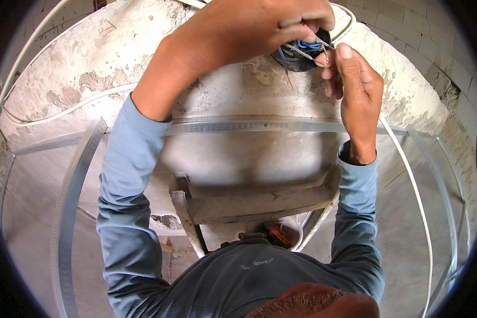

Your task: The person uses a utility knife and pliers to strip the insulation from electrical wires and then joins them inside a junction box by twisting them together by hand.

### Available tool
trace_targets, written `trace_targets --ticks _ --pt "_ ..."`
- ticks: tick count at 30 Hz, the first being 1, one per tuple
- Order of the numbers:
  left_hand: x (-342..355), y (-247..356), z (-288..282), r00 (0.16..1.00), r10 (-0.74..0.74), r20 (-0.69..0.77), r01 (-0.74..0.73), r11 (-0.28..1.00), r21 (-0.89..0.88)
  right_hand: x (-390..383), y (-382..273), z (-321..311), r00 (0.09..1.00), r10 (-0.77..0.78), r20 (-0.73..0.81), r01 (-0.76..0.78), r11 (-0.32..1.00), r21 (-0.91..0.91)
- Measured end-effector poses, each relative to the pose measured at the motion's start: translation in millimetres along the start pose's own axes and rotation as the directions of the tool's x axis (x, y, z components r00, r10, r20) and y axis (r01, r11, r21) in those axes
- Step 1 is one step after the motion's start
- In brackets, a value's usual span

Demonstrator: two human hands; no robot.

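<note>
A round black electrical box (pixel 301 64) is set in the rough plastered wall, with blue wires (pixel 296 50) bunched inside and a dark wire with a bare end hanging below it. My left hand (pixel 289 20) reaches across the box from above, its fingers closed. Thin grey pieces (pixel 299 52) stick out beneath those fingers; I cannot tell whether they are wires or a tool. At the box's right edge my right hand (pixel 358 77) pinches bare, twisted copper wire (pixel 326 54) between thumb and forefinger. The left fingers partly cover the box.
A metal profile (pixel 238 125) runs across the wall below the box, with an upright profile (pixel 69 217) at the left. White cables (pixel 408 196) hang at both sides. Below are a worn ladder (pixel 259 205) and a white bucket (pixel 296 225) holding red-and-black things.
</note>
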State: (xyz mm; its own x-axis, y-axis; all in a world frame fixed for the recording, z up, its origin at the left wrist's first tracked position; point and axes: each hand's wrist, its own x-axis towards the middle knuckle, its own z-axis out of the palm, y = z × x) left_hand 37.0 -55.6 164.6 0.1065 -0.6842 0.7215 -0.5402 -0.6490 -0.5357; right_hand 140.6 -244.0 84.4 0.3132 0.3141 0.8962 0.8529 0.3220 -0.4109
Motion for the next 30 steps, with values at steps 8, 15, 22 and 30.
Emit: trace_targets --ticks 8,15,22,30 --pt "-7 -2 4 0.996 -0.057 -0.070 0.058 0.998 0.011 2 -4 -8 0.988 0.143 0.061 -0.148 0.985 0.085" --pt "-9 -1 8 0.988 -0.100 -0.119 0.108 0.992 0.059 3 -12 -6 0.976 0.202 0.080 -0.204 0.979 0.020" --pt "4 -2 -5 0.997 -0.061 0.046 0.052 0.986 0.161 24 -18 -7 0.984 0.170 0.056 -0.170 0.985 -0.009" --pt "9 0 -4 0.988 -0.144 0.056 0.140 0.987 0.081 42 -20 -14 0.977 0.177 0.118 -0.162 0.978 -0.130"
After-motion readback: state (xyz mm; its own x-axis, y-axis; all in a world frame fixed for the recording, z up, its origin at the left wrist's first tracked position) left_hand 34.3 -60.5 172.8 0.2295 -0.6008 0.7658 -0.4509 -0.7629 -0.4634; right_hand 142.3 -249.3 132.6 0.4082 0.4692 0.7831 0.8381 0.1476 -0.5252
